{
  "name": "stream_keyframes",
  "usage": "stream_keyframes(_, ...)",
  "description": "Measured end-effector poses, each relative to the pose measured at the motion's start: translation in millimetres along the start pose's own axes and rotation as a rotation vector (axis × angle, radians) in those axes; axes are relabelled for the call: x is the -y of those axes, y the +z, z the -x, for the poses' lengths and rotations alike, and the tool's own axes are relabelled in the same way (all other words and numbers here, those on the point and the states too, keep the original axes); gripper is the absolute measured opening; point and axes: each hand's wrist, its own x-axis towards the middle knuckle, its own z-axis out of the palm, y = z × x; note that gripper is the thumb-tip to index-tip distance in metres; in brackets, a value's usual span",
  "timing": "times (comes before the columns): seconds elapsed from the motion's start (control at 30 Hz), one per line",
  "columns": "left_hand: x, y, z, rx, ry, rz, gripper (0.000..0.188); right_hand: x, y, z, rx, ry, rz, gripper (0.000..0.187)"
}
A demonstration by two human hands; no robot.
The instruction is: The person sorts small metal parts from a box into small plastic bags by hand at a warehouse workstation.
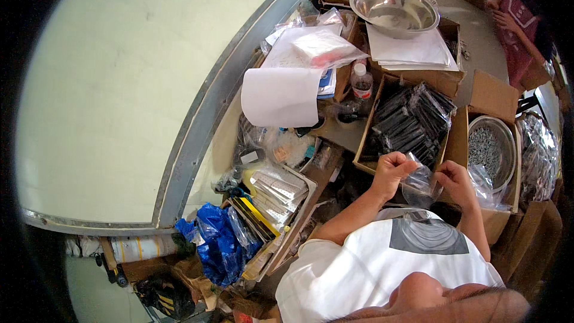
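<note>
My left hand (393, 173) and my right hand (457, 183) are in front of my chest, each pinching one side of a small transparent plastic bag (421, 188). The bag hangs between them; whether anything is inside cannot be made out. Just beyond my hands stands a cardboard box (359, 154) filled with long black pieces in plastic wrapping (412, 122). To the right of my right hand, a metal bowl (513, 151) sits in another carton and holds many small grey screws (487, 145). Loose transparent bags (480, 184) lie against the bowl's near side.
Farther off, a large steel basin (394, 9) rests on papers over a carton. A capped bottle (362, 82) stands left of the black pieces. At lower left are a crate of flat packs (278, 188) and a blue plastic bag (218, 242). Another person (519, 30) is at upper right.
</note>
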Motion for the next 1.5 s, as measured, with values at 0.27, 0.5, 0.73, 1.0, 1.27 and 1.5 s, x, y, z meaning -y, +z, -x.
stream_keyframes(0.27,-11.9,-24.8,9.9,-0.021,0.04,-0.113,0.018,22.4,6.7,-8.6,-0.124,-0.121,0.042,0.012)
stream_keyframes(0.5,-11.0,-38.8,9.4,-0.028,0.008,-0.007,0.02,38.1,15.7,-15.3,-0.053,-0.184,0.172,0.015)
stream_keyframes(0.73,-23.3,-42.5,15.1,-0.089,0.082,-0.689,0.028,68.6,27.1,-22.9,-0.009,-0.448,0.191,0.02)
stream_keyframes(1.0,-34.4,-37.1,15.7,-0.007,0.44,-1.156,0.029,94.7,56.7,-26.1,0.246,-0.58,0.516,0.027)
stream_keyframes(1.27,-28.2,-47.3,36.0,0.276,0.339,-1.386,0.085,71.1,65.5,-38.2,0.66,-0.757,0.616,0.032)
stream_keyframes(1.5,-32.0,-88.8,53.1,-0.03,0.057,-0.813,0.078,52.1,75.5,-106.3,0.342,-0.404,0.534,0.017)
